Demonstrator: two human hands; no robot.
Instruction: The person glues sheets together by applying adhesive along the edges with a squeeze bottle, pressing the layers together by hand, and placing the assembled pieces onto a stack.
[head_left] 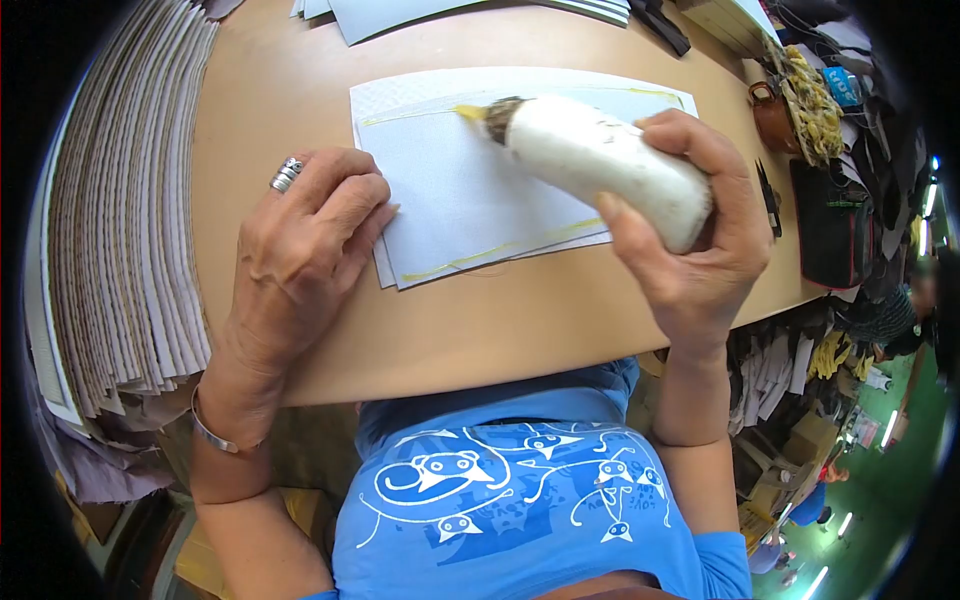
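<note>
My right hand grips a white glue bottle, tilted with its yellow nozzle pointing left over a pale grey sheet. Yellowish glue lines run along the sheet's top and bottom edges. The nozzle tip is close to the top line; whether it touches, I cannot tell. My left hand, with a silver ring on one finger, rests curled at the sheet's left edge. Its fingers are bent together, and their tips are partly hidden. Another sheet's edges show beneath the grey one.
A tall stack of sheets lines the table's left side. More grey sheets lie at the far edge. To the right are a brown pot, a dark pouch and a thin black tool. People appear in the background at lower right.
</note>
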